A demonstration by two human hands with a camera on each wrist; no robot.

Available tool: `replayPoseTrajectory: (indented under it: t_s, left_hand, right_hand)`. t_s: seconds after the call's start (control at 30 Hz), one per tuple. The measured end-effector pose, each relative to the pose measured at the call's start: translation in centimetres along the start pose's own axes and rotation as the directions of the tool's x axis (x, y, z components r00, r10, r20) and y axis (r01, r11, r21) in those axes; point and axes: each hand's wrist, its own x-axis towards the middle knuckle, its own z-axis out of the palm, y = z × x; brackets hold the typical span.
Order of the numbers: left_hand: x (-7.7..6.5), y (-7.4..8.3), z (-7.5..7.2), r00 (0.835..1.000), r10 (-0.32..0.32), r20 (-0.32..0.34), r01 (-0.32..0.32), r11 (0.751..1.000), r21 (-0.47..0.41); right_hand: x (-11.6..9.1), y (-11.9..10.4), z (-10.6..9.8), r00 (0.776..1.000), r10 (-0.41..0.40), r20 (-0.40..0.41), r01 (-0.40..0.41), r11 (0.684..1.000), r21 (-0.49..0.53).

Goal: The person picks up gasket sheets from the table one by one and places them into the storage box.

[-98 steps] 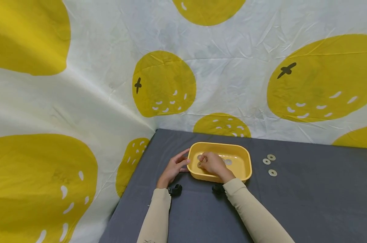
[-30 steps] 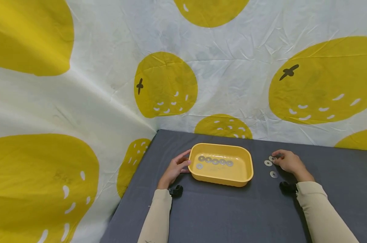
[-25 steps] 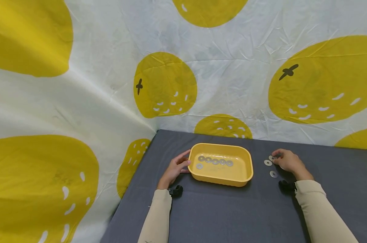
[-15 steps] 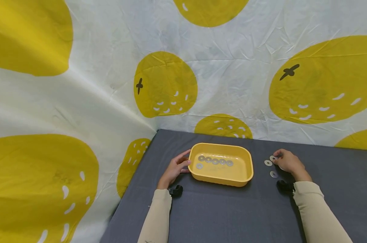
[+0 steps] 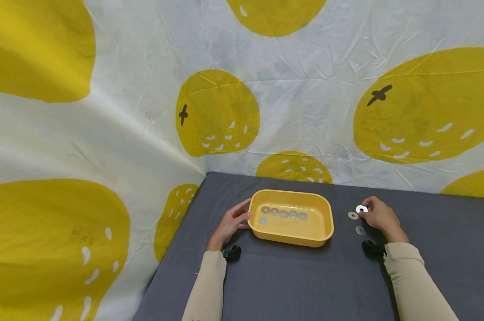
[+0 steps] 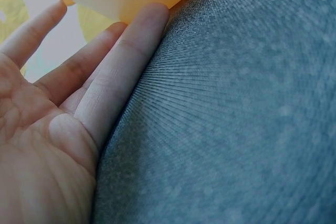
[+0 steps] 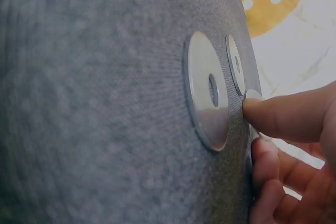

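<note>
My left hand (image 5: 230,224) rests on the left end of a yellow plastic tray (image 5: 294,232). In the left wrist view its fingers are mostly straight, with fingertips (image 6: 152,14) against the tray wall. Several flat metal washers (image 5: 284,214) lie inside the tray, most in a row. To its right, my right hand (image 5: 382,217) pinches a shiny washer (image 5: 361,209) at its edge; whether it is lifted off the table I cannot tell. Two more washers lie flat on the cloth: one close by on the left (image 5: 352,216), the other nearer the front (image 5: 360,230).
Dark grey cloth (image 5: 290,285) covers the table. A white sheet with yellow fruit prints (image 5: 306,107) hangs behind it and along the left side. A black wrist device (image 5: 231,253) sits at the left wrist, another (image 5: 372,248) at the right.
My right hand has gone from inside the tray to the washers on the right, leaving a washer in the tray. The washer it now pinches has begun to shine brightly. My left hand stays put.
</note>
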Motion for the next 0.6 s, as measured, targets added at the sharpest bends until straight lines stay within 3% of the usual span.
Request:
replayPoseTrajectory:
  t_s: [0.6]
  left_hand:
    - [-0.24,0.91,0.19,1.000,-0.012,-0.002,0.012,1.000,0.009]
  right_hand:
    - [-0.53,-0.20,0.08,0.999,0.025,-0.039,-0.020,0.991,0.134]
